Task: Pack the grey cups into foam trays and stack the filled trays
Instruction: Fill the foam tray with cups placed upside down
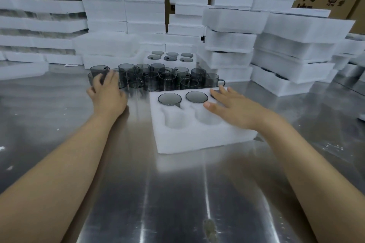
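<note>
Left hand [107, 92] had its fingers curled round a grey cup [98, 73] at the left edge of the loose cups [158, 79] crowded on the steel table [138, 183]. A careless lift could topple its touching neighbours. Right hand [229, 106] lay flat on the foam tray [197, 140], fingers spread, holding nothing. It hid most of the third cup [214, 92] and the pocket beneath. The left grip was blurred.
</note>
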